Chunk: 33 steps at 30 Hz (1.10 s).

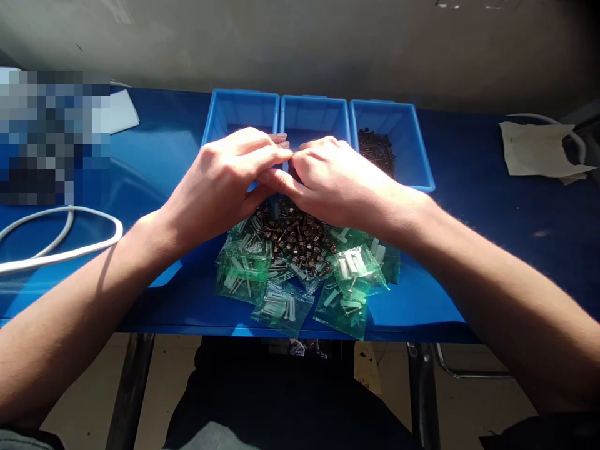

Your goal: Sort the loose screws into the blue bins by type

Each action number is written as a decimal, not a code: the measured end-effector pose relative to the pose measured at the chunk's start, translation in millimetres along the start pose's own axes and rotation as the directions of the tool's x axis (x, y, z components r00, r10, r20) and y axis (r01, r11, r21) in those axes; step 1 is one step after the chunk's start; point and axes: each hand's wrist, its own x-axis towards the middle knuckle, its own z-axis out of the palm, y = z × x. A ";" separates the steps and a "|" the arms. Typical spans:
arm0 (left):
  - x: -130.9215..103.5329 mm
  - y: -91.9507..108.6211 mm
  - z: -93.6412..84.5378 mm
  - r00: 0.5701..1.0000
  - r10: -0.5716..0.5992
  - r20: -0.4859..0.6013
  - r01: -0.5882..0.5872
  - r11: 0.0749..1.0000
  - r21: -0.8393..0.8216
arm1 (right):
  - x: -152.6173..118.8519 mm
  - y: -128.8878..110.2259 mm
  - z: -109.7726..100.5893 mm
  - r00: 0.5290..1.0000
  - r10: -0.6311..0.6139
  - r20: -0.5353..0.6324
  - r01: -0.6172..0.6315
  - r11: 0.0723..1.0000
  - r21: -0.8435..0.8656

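My left hand [232, 169] and my right hand [323, 175] meet at the fingertips, above the near edge of the blue bins. The left fingers are pressed together against the right thumb, and the right fingers curl inward. Whatever lies between them is hidden. Just below the hands is a heap of brown hex-head screws [300, 237] on the table. Around it lie several small clear-and-green plastic bags, among them a bag with white wall plugs and a screw [356, 269] and a bag of light-coloured plugs [285, 309] at the front edge.
Three blue bins stand in a row: a left bin [244, 103], a middle bin [315, 112] and a right bin [415, 140] holding small dark screws [375, 149]. A white cable [94, 212] loops at left. Crumpled paper [537, 150] lies at right, near the wall [300, 50].
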 end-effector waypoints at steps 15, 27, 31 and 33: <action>4.8 7.5 -1.1 0.990 -0.144 -0.010 0.138 0.964 -0.227 | 1.1 7.5 -9.4 0.988 0.150 0.023 -0.143 0.874 0.465; 4.0 9.1 -3.9 0.988 -0.154 0.004 0.152 0.970 -0.192 | 2.8 6.3 -4.6 0.989 0.144 0.012 -0.132 0.863 0.488; 5.0 9.6 -3.3 0.986 -0.167 -0.005 0.163 0.969 -0.187 | 2.9 7.9 -6.6 0.990 0.128 0.062 -0.142 0.861 0.489; 5.7 9.8 -2.8 0.987 -0.163 -0.008 0.158 0.969 -0.191 | 3.0 8.4 -9.7 0.984 0.150 0.097 -0.178 0.853 0.490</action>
